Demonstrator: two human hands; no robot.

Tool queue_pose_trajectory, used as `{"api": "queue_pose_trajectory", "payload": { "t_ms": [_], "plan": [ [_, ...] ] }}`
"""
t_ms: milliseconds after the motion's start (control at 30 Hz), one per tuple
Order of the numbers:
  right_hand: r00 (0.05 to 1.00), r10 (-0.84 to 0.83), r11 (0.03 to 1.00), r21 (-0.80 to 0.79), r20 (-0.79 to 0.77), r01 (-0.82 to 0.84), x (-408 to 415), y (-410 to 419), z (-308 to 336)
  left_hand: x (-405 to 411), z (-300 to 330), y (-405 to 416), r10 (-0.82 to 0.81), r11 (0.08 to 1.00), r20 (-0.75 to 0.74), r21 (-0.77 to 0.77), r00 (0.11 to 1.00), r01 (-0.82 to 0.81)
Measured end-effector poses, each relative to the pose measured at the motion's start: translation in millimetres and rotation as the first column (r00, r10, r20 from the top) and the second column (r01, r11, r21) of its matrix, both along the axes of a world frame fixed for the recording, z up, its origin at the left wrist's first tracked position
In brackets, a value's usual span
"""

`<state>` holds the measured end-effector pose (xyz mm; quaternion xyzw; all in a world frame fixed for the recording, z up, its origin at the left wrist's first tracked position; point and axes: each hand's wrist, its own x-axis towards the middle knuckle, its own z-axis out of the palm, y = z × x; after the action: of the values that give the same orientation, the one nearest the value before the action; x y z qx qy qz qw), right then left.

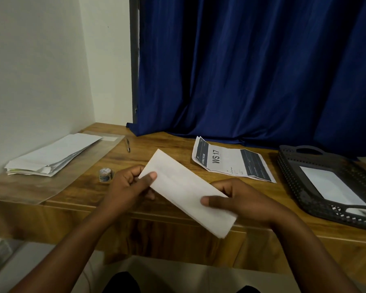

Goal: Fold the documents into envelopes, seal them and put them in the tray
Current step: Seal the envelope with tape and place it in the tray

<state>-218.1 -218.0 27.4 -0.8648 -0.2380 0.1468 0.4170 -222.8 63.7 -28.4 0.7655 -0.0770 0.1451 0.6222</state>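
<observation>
A: What's each grip doing?
B: Left hand (129, 183) and right hand (240, 200) pinch opposite ends of a white envelope (187, 192), above the counter's (161, 144) near edge.
A: Beyond?
B: Printed document (230, 160); the black tray (304, 195) holds an envelope.

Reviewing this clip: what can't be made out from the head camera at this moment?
- Envelope: whether it is filled or sealed; only one plain face shows.
- Left hand and right hand: their fingers are hidden behind the envelope.
- Tray: cut off by the right edge; the count of envelopes inside is unclear.
- Printed sheet: small print too tiny.
- Tape roll: blurred.
</observation>
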Motion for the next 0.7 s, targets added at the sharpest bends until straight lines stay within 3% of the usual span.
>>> {"api": "queue_pose_trajectory", "payload": {
  "t_ms": [100,267,367,433,567,700],
  "plan": [
    [0.989,-0.005,0.997,0.075,-0.148,0.016,19.8,10.5,-1.4,9.4,8.2,7.3,-0.023,1.0,-0.054,0.002,0.998,0.023],
    [0.975,-0.013,0.994,0.099,-0.224,0.036,41.7,38.2,-29.3,20.8,9.4,13.5,-0.019,0.995,-0.079,0.099,0.997,0.026],
    [0.959,0.058,0.997,0.067,-0.276,-0.041,46.8,43.4,-37.1,20.4,8.9,24.4,-0.057,0.981,-0.113,0.176,0.992,0.077],
    [0.947,0.104,0.989,0.131,-0.305,-0.067,49.4,44.9,-37.3,18.0,9.3,27.5,-0.082,0.971,-0.124,0.214,0.989,0.108],
    [0.957,0.11,0.972,0.232,-0.267,-0.047,48.8,57.3,-41.4,17.7,9.5,24.1,-0.063,0.949,-0.127,0.3,0.99,0.099],
    [0.982,0.005,0.959,0.278,-0.188,0.048,46.1,62.0,-57.2,17.4,6.0,15.9,-0.029,0.934,-0.099,0.352,0.995,0.063]
  ]
}}
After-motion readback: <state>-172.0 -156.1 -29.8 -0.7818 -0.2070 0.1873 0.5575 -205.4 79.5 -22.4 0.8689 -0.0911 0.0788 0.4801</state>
